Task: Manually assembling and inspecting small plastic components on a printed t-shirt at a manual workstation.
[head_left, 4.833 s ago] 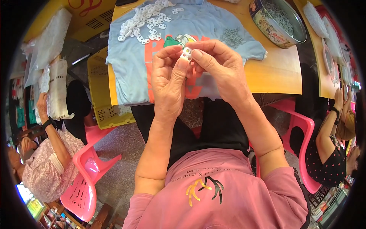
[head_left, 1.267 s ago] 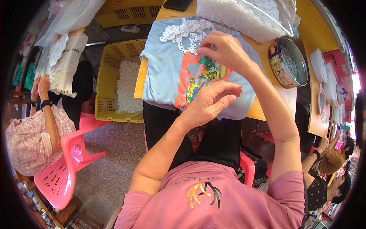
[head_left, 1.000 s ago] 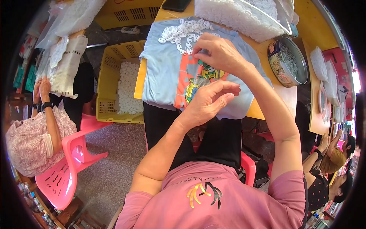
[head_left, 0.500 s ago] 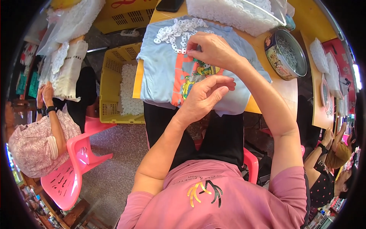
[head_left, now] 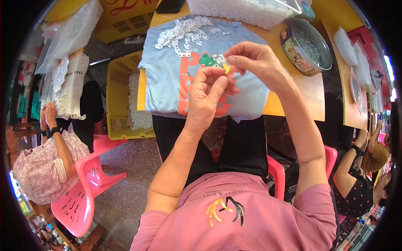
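Note:
A light blue cloth with an orange and green cartoon print (head_left: 167, 90) lies spread over the table in front of me. On its far part is a loose pile of small white plastic pieces with two holes (head_left: 180, 33); a few have strayed to the right. My left hand (head_left: 205, 94) is raised over the near part of the print, fingers curled and thumb pressed in. Close to its fingertips, my right hand (head_left: 255, 60) pinches with thumb and forefinger. Something small and whitish seems to be between the hands, but it blends with the print.
A round tin (head_left: 307, 50) of small grey metal pieces stands on the right. A clear tub (head_left: 247, 14) of white pieces and a black phone (head_left: 170, 6) are at the back. Left of the table is a yellow crate (head_left: 119, 92). Seated people work on both sides.
My right hand has left the white pieces and moved right and nearer to me. The left hand has shifted left, its fingers now curled, and the hands have come together.

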Available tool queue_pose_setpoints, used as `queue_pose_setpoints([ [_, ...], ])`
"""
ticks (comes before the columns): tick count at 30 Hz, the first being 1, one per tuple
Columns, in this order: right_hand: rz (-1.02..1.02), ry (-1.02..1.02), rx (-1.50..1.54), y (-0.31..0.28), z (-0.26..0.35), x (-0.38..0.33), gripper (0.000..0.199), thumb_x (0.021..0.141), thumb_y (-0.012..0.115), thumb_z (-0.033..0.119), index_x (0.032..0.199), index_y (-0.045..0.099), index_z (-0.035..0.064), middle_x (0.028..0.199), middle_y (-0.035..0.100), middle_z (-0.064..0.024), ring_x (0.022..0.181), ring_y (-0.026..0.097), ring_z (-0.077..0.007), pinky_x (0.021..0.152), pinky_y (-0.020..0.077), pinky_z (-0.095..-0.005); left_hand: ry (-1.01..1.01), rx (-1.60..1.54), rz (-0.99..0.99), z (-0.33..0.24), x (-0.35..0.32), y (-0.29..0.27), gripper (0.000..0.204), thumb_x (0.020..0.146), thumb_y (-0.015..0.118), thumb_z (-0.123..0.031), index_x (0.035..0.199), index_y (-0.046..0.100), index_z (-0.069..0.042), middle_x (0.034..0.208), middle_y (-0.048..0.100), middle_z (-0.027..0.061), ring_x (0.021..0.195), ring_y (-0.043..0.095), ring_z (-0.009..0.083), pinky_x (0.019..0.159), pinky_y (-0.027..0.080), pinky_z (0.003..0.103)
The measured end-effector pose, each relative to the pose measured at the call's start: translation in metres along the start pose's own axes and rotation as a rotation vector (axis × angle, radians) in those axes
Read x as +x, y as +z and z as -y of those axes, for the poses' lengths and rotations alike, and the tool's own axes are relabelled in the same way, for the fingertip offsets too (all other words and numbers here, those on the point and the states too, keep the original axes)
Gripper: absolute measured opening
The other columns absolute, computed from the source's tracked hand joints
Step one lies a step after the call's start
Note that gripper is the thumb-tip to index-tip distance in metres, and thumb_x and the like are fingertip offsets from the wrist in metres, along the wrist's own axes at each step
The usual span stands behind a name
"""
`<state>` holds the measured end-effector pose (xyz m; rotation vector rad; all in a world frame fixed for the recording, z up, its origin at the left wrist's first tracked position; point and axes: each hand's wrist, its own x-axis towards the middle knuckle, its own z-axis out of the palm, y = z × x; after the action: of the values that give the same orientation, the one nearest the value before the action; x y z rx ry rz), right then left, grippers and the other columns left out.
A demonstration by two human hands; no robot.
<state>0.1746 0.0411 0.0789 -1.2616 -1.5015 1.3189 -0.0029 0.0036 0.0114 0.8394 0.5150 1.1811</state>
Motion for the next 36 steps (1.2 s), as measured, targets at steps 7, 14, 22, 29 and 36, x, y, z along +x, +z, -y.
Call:
queue_pose_setpoints([
  [7,-0.007,0.027,0.110,0.006,-0.008,-0.024,0.022,0.091,0.071,0.019,0.103,0.070,0.0004,0.085,0.066,0.0000,0.071,0.055,-0.0063,0.067,0.0465,-0.0220,-0.004,0.079,0.001,-0.001,0.001,0.001,0.018,0.098,0.061,-0.014,0.109,0.057,-0.001,0.096,0.068,0.0103,0.083,0.068,0.0166,0.074,0.055,0.028],
  [14,-0.108,-0.088,-0.003,0.019,-0.020,-0.031,0.017,0.092,0.068,0.012,0.103,0.069,-0.0008,0.089,0.067,-0.0016,0.079,0.061,-0.0068,0.072,0.0500,-0.0213,-0.019,0.115,-0.080,0.000,0.003,0.006,0.015,0.098,0.062,-0.015,0.104,0.059,-0.001,0.088,0.069,0.0083,0.077,0.068,0.0138,0.070,0.053,0.025],
  [22,-0.440,-0.454,-0.315,0.049,-0.032,-0.046,0.012,0.085,0.067,-0.004,0.097,0.066,-0.0024,0.089,0.065,-0.0091,0.076,0.066,-0.0137,0.064,0.0522,-0.0241,0.058,0.187,-0.113,0.004,0.000,0.008,0.010,0.099,0.059,-0.012,0.104,0.059,-0.003,0.088,0.067,0.0036,0.074,0.065,0.0101,0.066,0.051,0.022],
  [29,-0.509,-0.573,-0.601,0.018,-0.042,-0.068,0.018,0.079,0.071,-0.004,0.096,0.068,0.0012,0.096,0.065,-0.0118,0.082,0.065,-0.0264,0.068,0.0535,-0.0344,-0.011,0.238,-0.146,-0.003,-0.002,0.012,0.007,0.099,0.058,-0.011,0.102,0.058,-0.004,0.089,0.067,0.0045,0.071,0.066,0.0112,0.063,0.049,0.021],
  [36,-0.560,-0.410,-0.944,-0.028,-0.053,-0.084,0.015,0.078,0.071,0.000,0.093,0.070,0.0036,0.092,0.062,-0.0072,0.084,0.058,-0.0264,0.071,0.0488,-0.0359,0.026,0.232,-0.094,0.000,0.000,0.011,0.008,0.099,0.058,-0.010,0.102,0.058,-0.003,0.089,0.067,0.0055,0.072,0.067,0.0134,0.062,0.049,0.022],
])
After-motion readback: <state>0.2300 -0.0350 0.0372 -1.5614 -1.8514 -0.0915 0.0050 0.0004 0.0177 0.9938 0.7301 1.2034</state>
